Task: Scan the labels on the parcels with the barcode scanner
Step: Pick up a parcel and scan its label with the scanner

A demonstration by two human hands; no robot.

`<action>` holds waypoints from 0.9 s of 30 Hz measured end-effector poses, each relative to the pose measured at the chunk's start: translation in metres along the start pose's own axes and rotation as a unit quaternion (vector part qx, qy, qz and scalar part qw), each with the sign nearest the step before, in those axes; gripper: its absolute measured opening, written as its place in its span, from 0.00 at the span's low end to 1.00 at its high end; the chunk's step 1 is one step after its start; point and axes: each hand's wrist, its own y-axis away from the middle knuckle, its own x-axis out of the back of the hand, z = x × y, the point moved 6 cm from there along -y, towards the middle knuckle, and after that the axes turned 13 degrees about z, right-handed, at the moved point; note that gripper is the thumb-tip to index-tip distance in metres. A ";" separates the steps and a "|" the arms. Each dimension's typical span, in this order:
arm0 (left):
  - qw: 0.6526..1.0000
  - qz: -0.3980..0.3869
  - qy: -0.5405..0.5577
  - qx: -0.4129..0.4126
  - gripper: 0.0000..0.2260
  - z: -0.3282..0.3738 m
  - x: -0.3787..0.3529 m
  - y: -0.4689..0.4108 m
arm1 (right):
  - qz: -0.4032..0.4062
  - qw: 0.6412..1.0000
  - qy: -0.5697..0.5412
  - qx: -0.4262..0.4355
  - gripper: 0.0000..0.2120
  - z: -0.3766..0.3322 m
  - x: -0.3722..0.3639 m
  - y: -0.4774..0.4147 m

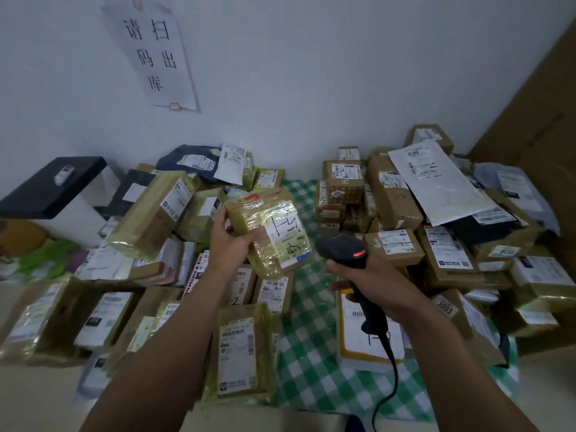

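My left hand grips a small cardboard parcel wrapped in yellowish tape and holds it lifted above the left pile. Its white label with handwritten marks faces up and to the right. My right hand holds the black barcode scanner by its handle, a red light glowing on the head. The scanner head sits just right of the lifted parcel, a short gap apart. Its black cable hangs down toward the near edge.
Piles of labelled parcels cover both sides of the table: the left pile and the right pile. A strip of green checked cloth shows between them. A white bin with a black lid stands far left. A paper sign hangs on the wall.
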 end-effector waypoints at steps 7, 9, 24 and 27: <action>0.998 0.043 -0.020 -0.036 0.37 0.013 0.005 -0.019 | -0.031 0.997 0.068 0.033 0.09 -0.008 -0.014 0.002; 0.998 0.045 -0.018 -0.041 0.36 0.014 0.005 -0.020 | -0.042 0.996 0.073 0.043 0.10 -0.012 -0.019 0.003; 0.996 0.060 -0.013 -0.057 0.37 0.015 0.006 -0.019 | -0.066 0.989 0.125 0.045 0.11 -0.012 -0.023 -0.007; 0.997 0.058 -0.011 -0.047 0.38 0.010 0.006 -0.020 | -0.075 0.988 0.125 0.046 0.12 -0.011 -0.023 -0.013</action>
